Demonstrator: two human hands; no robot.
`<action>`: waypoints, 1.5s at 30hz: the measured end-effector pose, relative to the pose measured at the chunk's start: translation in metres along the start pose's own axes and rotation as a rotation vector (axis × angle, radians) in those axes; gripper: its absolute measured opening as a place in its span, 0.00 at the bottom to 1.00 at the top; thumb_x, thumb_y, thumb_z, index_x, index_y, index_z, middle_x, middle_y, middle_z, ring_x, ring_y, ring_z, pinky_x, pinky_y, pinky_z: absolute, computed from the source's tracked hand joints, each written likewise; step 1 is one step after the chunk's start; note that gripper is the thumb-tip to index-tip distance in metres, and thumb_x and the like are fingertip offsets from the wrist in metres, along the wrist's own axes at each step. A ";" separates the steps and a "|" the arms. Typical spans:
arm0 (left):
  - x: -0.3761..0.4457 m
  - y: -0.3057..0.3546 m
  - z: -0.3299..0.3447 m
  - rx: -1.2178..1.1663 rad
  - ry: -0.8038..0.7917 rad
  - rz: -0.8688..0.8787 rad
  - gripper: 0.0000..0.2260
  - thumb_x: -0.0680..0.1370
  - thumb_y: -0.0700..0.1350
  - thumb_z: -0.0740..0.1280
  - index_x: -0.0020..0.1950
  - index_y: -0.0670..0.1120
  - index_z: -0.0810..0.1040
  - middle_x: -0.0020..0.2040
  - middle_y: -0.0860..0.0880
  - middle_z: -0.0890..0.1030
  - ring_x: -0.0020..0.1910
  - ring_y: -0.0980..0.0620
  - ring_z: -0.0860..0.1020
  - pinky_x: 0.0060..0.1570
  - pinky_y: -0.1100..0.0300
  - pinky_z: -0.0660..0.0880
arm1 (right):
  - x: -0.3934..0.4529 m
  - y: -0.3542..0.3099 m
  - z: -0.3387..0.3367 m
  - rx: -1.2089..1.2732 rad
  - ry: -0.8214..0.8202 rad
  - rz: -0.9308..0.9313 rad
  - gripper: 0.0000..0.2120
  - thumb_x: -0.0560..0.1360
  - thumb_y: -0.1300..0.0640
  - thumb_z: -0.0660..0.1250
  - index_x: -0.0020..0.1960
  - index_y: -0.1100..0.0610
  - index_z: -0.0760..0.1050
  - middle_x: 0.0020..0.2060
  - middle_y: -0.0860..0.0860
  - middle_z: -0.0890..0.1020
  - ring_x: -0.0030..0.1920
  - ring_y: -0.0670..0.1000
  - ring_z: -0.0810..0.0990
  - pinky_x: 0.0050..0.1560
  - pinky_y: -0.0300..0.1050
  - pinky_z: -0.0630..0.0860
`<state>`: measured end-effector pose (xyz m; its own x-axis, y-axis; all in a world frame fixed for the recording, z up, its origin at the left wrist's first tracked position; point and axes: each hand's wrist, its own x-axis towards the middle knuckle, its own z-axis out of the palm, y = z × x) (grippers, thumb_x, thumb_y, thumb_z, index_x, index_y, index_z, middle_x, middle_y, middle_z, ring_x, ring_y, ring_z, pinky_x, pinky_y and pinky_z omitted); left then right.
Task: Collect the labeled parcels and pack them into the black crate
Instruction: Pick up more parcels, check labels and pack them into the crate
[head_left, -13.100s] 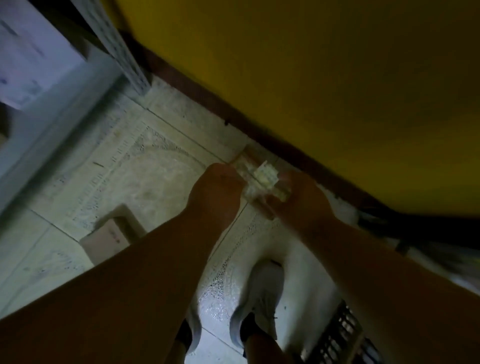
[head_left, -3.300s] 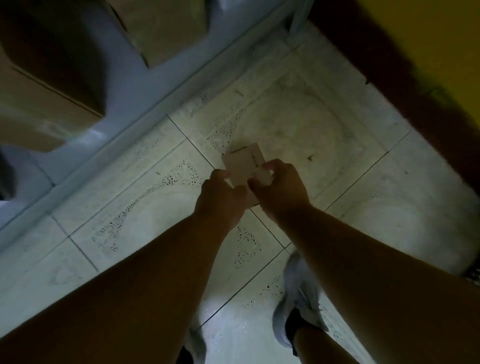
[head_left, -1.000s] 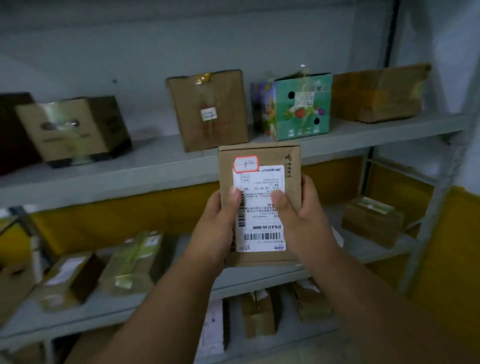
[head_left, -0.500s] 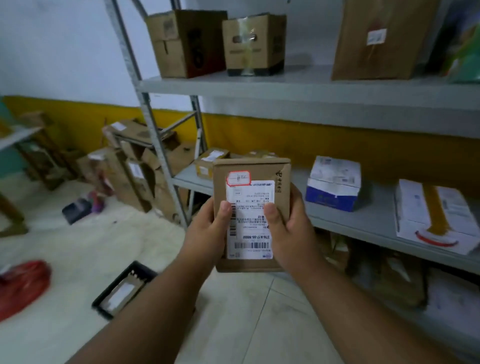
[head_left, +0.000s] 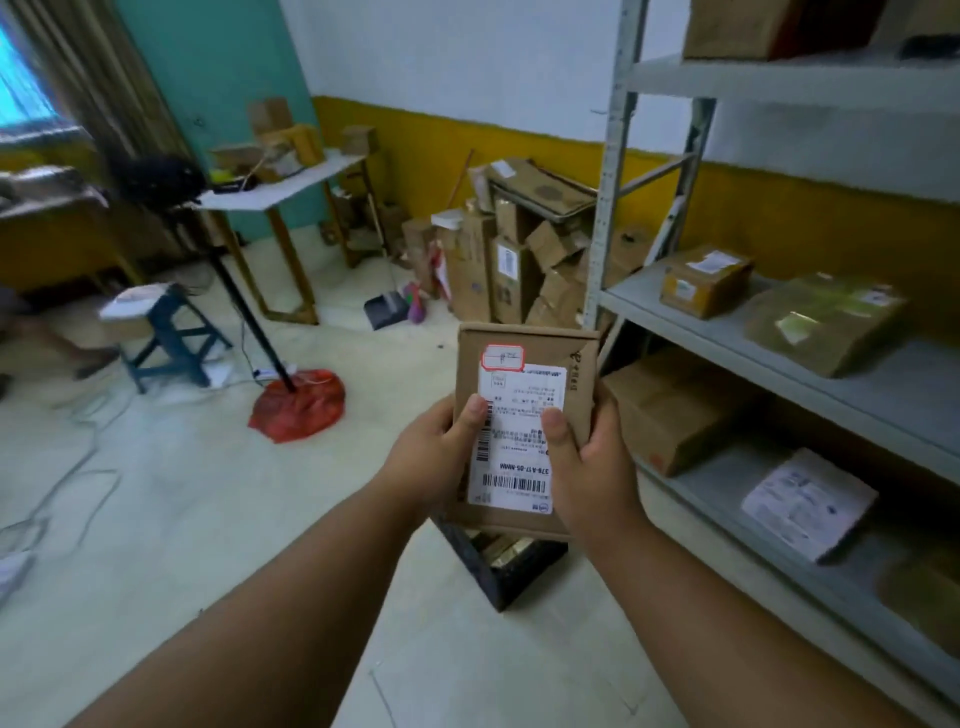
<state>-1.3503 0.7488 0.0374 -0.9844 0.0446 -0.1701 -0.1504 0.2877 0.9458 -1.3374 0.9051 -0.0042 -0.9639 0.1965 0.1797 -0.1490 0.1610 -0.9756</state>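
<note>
I hold a parcel (head_left: 524, 431) upright in both hands, my left hand (head_left: 434, 462) and right hand (head_left: 592, 462) gripping its sides, thumbs on the white label (head_left: 519, 410). Below it on the floor sits the black crate (head_left: 498, 569). Shelves (head_left: 779, 338) with boxes stand to my right.

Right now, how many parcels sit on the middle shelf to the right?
2: a small brown box with a white label toward the upright, and a tape-wrapped parcel beside it. More may lie beyond the frame.

Two hands, one held parcel (head_left: 524, 431), one black crate (head_left: 506, 569), one blue stool (head_left: 166, 335), one red bag (head_left: 298, 405)
</note>
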 end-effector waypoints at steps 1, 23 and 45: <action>0.007 -0.003 -0.016 -0.008 0.008 -0.010 0.15 0.80 0.61 0.58 0.60 0.57 0.76 0.49 0.52 0.86 0.47 0.50 0.85 0.51 0.47 0.82 | 0.005 -0.003 0.017 0.015 -0.008 -0.004 0.30 0.73 0.37 0.63 0.72 0.44 0.62 0.54 0.42 0.81 0.46 0.44 0.85 0.41 0.48 0.85; 0.307 0.000 -0.079 0.334 0.007 0.031 0.07 0.80 0.51 0.66 0.51 0.51 0.83 0.43 0.55 0.84 0.39 0.56 0.83 0.44 0.54 0.81 | 0.266 0.075 0.104 -0.384 0.064 -0.083 0.39 0.72 0.31 0.60 0.77 0.39 0.49 0.71 0.51 0.65 0.71 0.53 0.68 0.62 0.61 0.77; 0.579 -0.064 -0.037 0.361 -0.708 0.053 0.11 0.78 0.50 0.68 0.46 0.41 0.77 0.42 0.43 0.84 0.40 0.45 0.84 0.41 0.45 0.82 | 0.377 0.149 0.203 -0.639 0.745 0.430 0.33 0.74 0.39 0.66 0.74 0.51 0.61 0.67 0.52 0.73 0.63 0.52 0.76 0.60 0.57 0.78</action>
<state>-1.9137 0.7206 -0.1108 -0.6796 0.6293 -0.3770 0.0536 0.5551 0.8301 -1.7674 0.8069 -0.1075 -0.4980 0.8636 0.0785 0.5225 0.3711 -0.7676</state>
